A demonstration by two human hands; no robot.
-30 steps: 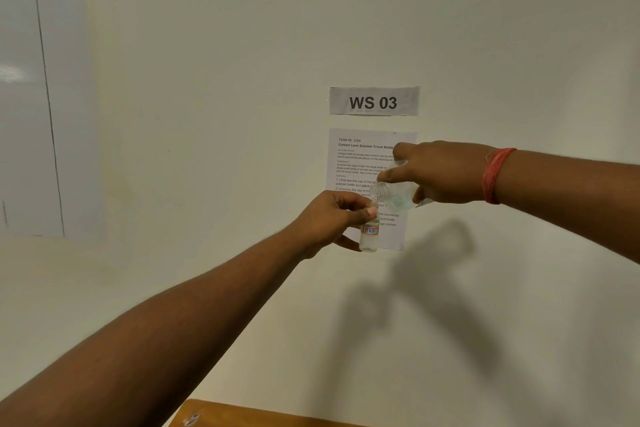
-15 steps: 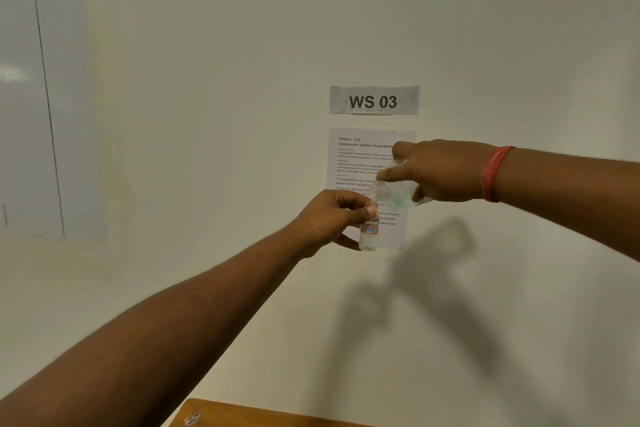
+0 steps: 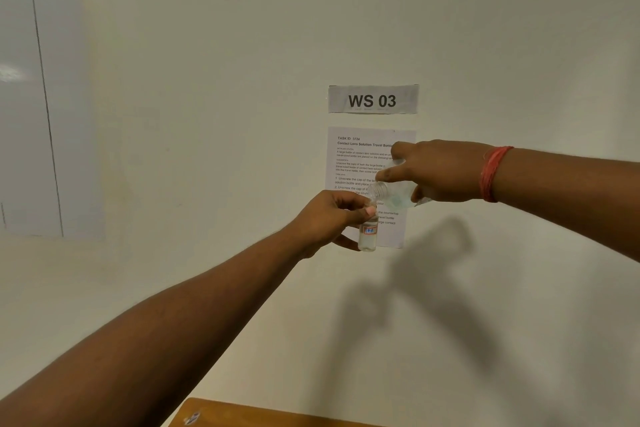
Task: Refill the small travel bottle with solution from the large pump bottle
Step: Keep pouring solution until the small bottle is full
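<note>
Clear plastic fills both hands, held up in the air before a pale wall. The left hand (image 3: 329, 218) pinches the small travel bottle (image 3: 368, 234) near its neck between thumb and curled fingers, keeping it upright; a red and blue label wraps its middle and a shallow pool of liquid shows at the bottom. The right hand (image 3: 440, 172) wraps round the large bottle (image 3: 394, 193), tipped over so that its open threaded mouth sits just above and beside the small bottle's opening; no pump head is visible. Whether liquid is running between them is too fine to tell. By the look of it the small bottle is light, stiff and slick, so a hold high on the shoulder steadies the mouth but leaves the base free to swing; the large one seems thin-walled, so a squeeze could make it gush past the narrow target. A red band (image 3: 491, 173) circles the right wrist. Behind the hands hang a printed task sheet (image 3: 353, 163) and a sign reading WS 03 (image 3: 373, 99). A wooden counter (image 3: 263, 414) edge shows far below.
</note>
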